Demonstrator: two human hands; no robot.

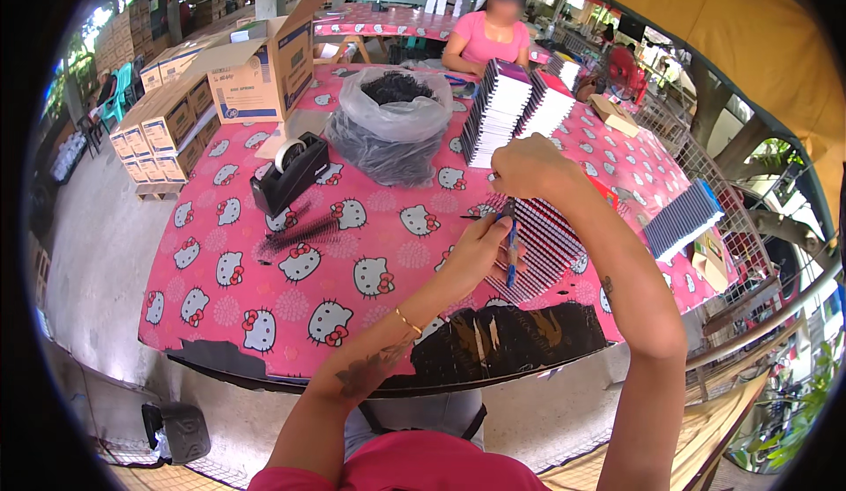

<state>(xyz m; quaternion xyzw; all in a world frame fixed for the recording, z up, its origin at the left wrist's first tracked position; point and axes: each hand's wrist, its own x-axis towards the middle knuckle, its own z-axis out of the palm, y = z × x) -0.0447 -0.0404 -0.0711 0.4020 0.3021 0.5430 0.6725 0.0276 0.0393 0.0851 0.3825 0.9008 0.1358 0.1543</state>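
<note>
My left hand (486,249) is closed around a slim blue-handled hand tool (511,262), which looks like pliers or cutters. Fingers show on both sides of its handle. Just above, my right hand (531,167) is bent down with its fingers pressed together at the tool's dark upper end; what they pinch is hidden. Under both hands lies a spread row of spiral-bound notebooks (551,249), their coils making a striped surface. A thin black coil end (471,217) sticks out beside my left hand.
Taller notebook stacks (502,107) stand beyond my hands. A clear bag (388,143) of black coils, a tape dispenser (291,174) and loose coils (304,234) are left. An open carton (264,72) stands behind. Blue-topped notebooks (683,219) lie right. A co-worker (493,33) sits opposite.
</note>
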